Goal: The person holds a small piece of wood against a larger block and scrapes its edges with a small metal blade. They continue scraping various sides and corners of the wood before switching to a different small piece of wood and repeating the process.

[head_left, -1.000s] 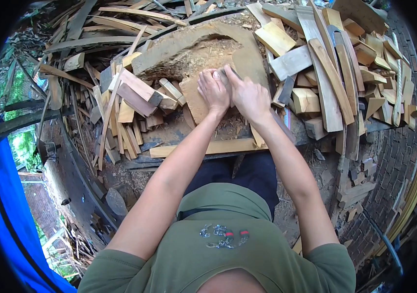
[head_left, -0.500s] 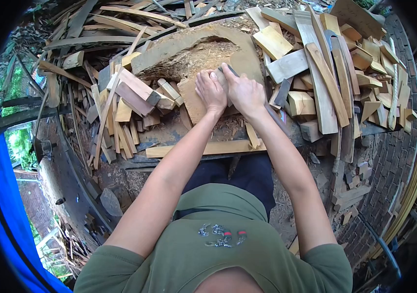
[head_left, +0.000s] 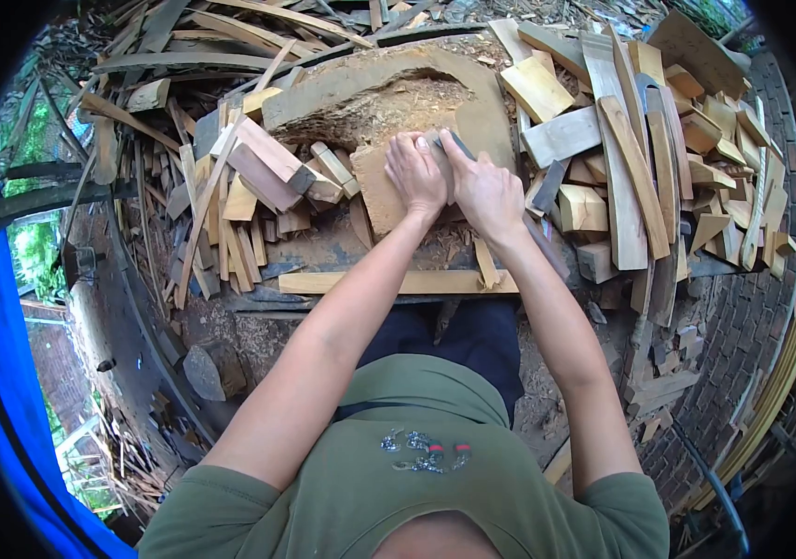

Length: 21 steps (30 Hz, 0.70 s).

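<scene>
My left hand (head_left: 415, 174) presses with its fingers together on a pale wooden block (head_left: 377, 186) at the front of a big worn wood slab (head_left: 491, 121). Right beside it, my right hand (head_left: 483, 189) is closed round a dark flat tool (head_left: 455, 145), its index finger stretched along it. Only the tool's dark end shows above that hand; the rest is hidden, so its kind cannot be made out. Both hands lie close together over the block. Wood shavings (head_left: 407, 102) fill the hollow of the slab behind them.
Piled wood offcuts (head_left: 584, 207) stand at the right, with more blocks (head_left: 263, 177) at the left. A long pale strip (head_left: 323, 282) lies along the front edge. Long thin slats (head_left: 230, 37) are heaped at the back left. A blue tarp (head_left: 16, 373) hangs at the far left.
Through a slight shift of the view, the scene sits a little further right. Both hands remain together on the block, with the dark tool still in my right hand.
</scene>
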Each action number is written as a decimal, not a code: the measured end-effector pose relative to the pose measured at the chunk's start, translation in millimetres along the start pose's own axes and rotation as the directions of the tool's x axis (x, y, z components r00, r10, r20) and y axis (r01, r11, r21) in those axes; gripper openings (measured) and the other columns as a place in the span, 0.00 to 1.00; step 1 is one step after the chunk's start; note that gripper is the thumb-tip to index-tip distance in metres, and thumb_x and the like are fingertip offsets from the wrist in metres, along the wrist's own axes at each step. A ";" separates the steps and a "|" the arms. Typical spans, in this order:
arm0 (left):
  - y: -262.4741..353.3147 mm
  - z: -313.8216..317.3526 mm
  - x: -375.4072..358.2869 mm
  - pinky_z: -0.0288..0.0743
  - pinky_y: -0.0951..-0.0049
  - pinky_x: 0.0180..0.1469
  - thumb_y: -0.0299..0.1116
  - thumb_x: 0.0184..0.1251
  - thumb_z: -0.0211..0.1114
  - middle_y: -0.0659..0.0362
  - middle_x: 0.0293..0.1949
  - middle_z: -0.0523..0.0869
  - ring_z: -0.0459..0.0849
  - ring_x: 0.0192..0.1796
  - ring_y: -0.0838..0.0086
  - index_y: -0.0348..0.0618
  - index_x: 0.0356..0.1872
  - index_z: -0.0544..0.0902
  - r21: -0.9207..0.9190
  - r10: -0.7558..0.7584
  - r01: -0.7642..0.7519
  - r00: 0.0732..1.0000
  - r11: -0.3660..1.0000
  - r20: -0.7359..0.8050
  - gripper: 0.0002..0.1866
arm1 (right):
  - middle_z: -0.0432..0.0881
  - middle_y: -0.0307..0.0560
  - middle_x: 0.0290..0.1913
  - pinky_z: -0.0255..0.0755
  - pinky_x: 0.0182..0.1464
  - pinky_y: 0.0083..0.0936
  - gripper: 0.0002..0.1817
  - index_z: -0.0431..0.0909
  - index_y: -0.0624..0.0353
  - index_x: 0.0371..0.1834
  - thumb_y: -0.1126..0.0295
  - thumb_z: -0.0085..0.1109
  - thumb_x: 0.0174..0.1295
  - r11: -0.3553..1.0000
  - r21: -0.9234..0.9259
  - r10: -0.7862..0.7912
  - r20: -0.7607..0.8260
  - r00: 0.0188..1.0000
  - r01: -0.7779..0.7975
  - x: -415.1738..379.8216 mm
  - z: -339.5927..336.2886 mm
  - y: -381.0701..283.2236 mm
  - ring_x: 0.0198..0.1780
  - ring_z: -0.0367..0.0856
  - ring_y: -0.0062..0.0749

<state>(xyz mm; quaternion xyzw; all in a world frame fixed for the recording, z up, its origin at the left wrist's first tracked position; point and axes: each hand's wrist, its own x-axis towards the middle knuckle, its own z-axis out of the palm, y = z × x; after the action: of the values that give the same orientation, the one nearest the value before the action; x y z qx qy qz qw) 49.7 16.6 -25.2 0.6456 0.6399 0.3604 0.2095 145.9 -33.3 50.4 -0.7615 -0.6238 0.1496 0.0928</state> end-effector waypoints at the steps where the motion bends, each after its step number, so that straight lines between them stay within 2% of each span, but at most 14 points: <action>1: 0.8 0.1 -1.7 0.61 0.55 0.58 0.40 0.76 0.46 0.51 0.47 0.76 0.73 0.55 0.55 0.43 0.46 0.73 -0.001 -0.008 0.008 1.000 1.000 0.005 0.13 | 0.83 0.59 0.32 0.79 0.30 0.48 0.24 0.69 0.27 0.70 0.59 0.46 0.71 1.000 -0.004 0.002 0.008 1.000 -0.002 3.3 2.1 -0.3 0.29 0.86 0.57; 3: 1.2 0.9 -0.3 0.62 0.54 0.58 0.39 0.77 0.46 0.50 0.46 0.75 0.73 0.55 0.54 0.41 0.46 0.73 -0.007 -0.021 0.021 1.000 1.000 -0.006 0.13 | 0.83 0.59 0.31 0.80 0.30 0.48 0.24 0.69 0.26 0.71 0.60 0.46 0.71 0.999 -0.005 -0.042 -0.071 0.997 0.042 17.5 8.7 -3.2 0.29 0.86 0.57; 7: 1.1 0.0 3.7 0.62 0.54 0.58 0.39 0.77 0.47 0.50 0.47 0.76 0.73 0.55 0.54 0.41 0.46 0.73 0.004 -0.022 0.022 1.000 1.000 0.013 0.13 | 0.83 0.59 0.30 0.80 0.30 0.49 0.23 0.69 0.25 0.70 0.59 0.45 0.72 0.998 0.048 -0.039 -0.105 0.994 0.044 7.3 4.0 1.0 0.29 0.86 0.57; 10: 0.8 0.3 -3.3 0.62 0.54 0.58 0.39 0.77 0.47 0.50 0.47 0.76 0.73 0.55 0.54 0.41 0.46 0.73 -0.004 0.017 -0.017 1.000 1.000 -0.010 0.13 | 0.83 0.59 0.29 0.80 0.31 0.48 0.22 0.71 0.26 0.69 0.58 0.43 0.73 1.000 0.017 0.006 -0.010 1.000 -0.006 3.0 3.6 3.3 0.30 0.86 0.57; 12: 0.4 1.8 0.3 0.62 0.54 0.58 0.39 0.77 0.47 0.50 0.47 0.76 0.73 0.55 0.54 0.41 0.46 0.73 0.005 -0.019 0.019 1.000 1.000 -0.004 0.13 | 0.83 0.59 0.29 0.80 0.32 0.48 0.23 0.70 0.27 0.69 0.59 0.42 0.72 0.998 0.010 -0.064 -0.103 0.993 0.066 20.4 11.0 3.8 0.30 0.86 0.57; 16: 1.3 1.7 1.0 0.61 0.56 0.59 0.38 0.76 0.46 0.53 0.47 0.75 0.72 0.55 0.56 0.43 0.46 0.72 0.016 -0.026 0.026 1.000 1.000 -0.008 0.11 | 0.83 0.59 0.29 0.80 0.32 0.49 0.25 0.67 0.28 0.72 0.63 0.46 0.71 0.999 0.012 -0.033 -0.047 0.998 0.034 -11.9 1.1 16.0 0.28 0.85 0.57; 21: 2.3 2.7 -1.5 0.61 0.56 0.59 0.38 0.76 0.46 0.53 0.47 0.75 0.72 0.55 0.57 0.44 0.46 0.72 0.022 -0.022 0.022 1.000 1.000 -0.017 0.11 | 0.82 0.59 0.29 0.80 0.34 0.48 0.27 0.67 0.28 0.72 0.63 0.49 0.70 0.997 0.069 0.023 0.034 0.999 -0.026 -68.2 -7.4 49.5 0.32 0.86 0.56</action>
<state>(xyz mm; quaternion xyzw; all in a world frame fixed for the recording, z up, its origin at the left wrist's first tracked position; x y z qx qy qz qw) 53.3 15.4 -25.6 0.6377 0.6526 0.3565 0.2009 182.0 -109.8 48.8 -0.7628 -0.6103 0.1850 0.1070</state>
